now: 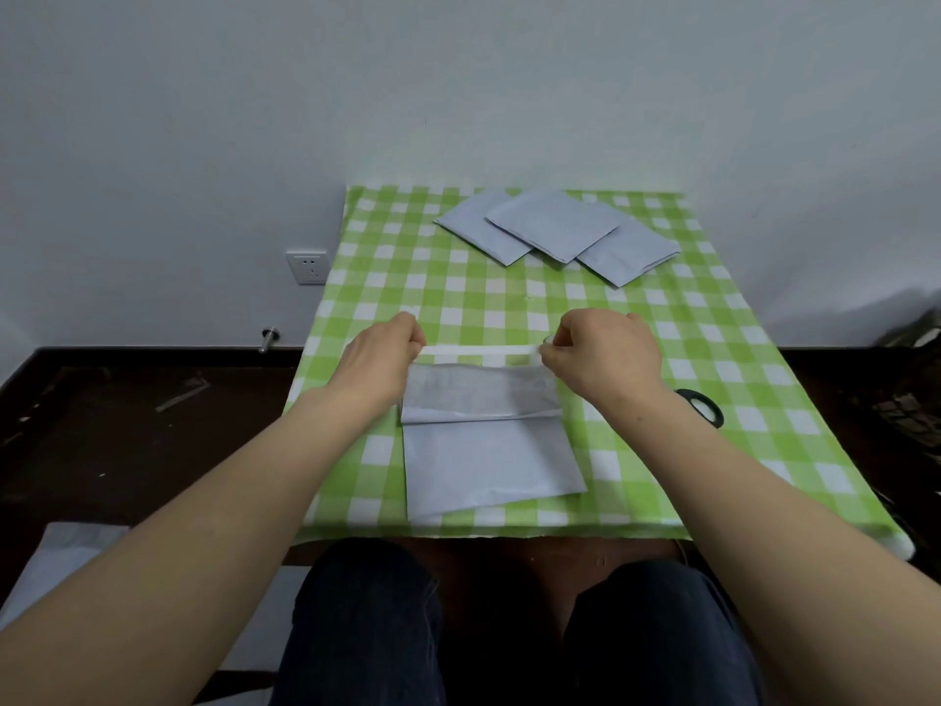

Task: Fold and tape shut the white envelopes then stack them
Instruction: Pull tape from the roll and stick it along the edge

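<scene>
A white envelope [489,461] lies in front of me on the table, its top flap folded down. Stretched just above the fold is a strip of clear tape [478,351]. My left hand [379,356] pinches the strip's left end. The right end is pinched by my right hand [596,356], which seems to hold the tape roll, mostly hidden in the fingers. At the far side of the table three folded white envelopes [555,229] lie overlapping in a loose pile.
The table wears a green-and-white checked cloth [662,349]. Black-handled scissors [705,406] lie at the right, partly under my right forearm. A white sheet [56,557] lies on the dark floor at the left. A wall socket [306,267] sits left of the table.
</scene>
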Demonstrator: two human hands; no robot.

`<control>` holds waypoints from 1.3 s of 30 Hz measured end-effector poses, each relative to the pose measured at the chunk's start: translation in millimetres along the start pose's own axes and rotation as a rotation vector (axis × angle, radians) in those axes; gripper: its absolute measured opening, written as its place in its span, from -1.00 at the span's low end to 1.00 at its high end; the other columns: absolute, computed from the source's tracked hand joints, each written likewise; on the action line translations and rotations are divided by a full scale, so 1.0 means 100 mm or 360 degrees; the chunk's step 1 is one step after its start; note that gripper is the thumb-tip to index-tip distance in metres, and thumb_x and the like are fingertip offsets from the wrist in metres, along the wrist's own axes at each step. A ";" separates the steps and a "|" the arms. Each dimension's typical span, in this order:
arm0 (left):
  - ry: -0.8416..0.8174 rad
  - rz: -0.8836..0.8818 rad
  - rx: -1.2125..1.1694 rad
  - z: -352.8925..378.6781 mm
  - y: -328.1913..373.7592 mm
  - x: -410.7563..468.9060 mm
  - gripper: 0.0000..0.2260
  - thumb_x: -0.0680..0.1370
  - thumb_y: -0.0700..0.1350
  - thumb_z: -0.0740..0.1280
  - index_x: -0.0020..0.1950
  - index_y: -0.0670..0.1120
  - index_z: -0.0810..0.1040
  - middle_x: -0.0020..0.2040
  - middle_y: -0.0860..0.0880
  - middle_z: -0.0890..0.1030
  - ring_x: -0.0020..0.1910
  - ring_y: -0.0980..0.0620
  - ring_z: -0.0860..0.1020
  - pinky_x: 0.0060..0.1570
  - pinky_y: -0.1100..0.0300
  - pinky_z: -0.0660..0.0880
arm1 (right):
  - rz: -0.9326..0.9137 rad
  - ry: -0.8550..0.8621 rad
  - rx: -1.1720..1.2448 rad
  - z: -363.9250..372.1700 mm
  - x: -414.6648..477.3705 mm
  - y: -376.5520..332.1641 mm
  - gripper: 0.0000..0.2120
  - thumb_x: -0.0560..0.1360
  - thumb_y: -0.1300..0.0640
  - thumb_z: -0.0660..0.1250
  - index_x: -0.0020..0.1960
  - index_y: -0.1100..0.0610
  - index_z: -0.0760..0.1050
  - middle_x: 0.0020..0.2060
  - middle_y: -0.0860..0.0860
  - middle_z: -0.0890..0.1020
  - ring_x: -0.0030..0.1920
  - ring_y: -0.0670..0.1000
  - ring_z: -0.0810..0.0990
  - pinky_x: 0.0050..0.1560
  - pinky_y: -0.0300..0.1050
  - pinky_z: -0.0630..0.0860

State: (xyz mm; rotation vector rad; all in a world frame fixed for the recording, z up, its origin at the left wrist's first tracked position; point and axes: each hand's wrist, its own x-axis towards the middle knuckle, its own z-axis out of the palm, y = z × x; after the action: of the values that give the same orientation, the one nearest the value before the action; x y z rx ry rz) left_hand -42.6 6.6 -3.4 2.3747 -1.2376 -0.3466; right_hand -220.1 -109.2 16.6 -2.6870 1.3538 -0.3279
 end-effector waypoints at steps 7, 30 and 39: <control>0.0055 -0.0092 -0.0057 -0.07 0.08 0.04 -0.83 0.62 -0.22 0.10 0.08 -0.15 0.48 0.21 -0.11 0.48 0.11 -0.07 0.44 -0.03 0.17 0.34 | 0.0037 0.0046 0.0064 -0.12 0.00 0.01 -0.78 0.53 0.07 0.21 -0.05 0.18 0.57 -0.14 0.04 0.64 -0.07 0.12 0.54 -0.11 -0.15 0.25; -0.0227 -0.0736 -0.0967 -0.15 -0.05 0.00 -0.70 0.37 -0.33 0.49 0.03 -0.20 0.48 -0.18 -0.21 0.64 -0.50 0.09 0.34 -0.65 0.39 0.31 | 0.0042 -0.0137 -0.0114 0.22 0.07 0.28 -0.76 0.51 0.09 0.21 -0.17 0.21 0.57 -0.17 0.08 0.68 -0.09 0.11 0.60 -0.03 -0.11 0.13; -0.0156 -0.0747 -0.0969 -0.08 -0.13 0.10 -0.68 0.38 -0.26 0.51 0.00 -0.14 0.42 -0.26 -0.13 0.63 -0.47 0.07 0.35 -0.42 0.25 0.37 | 0.0018 -0.0114 -0.0250 0.28 0.12 0.25 -0.75 0.51 0.06 0.19 -0.14 0.17 0.57 -0.21 0.04 0.67 -0.14 0.09 0.59 -0.02 -0.11 0.11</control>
State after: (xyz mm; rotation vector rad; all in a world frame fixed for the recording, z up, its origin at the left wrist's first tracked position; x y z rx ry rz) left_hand -24.6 7.4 -2.5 2.0819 -0.4814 -0.8565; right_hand -225.5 -133.6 -13.7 -2.7849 1.4302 -0.1277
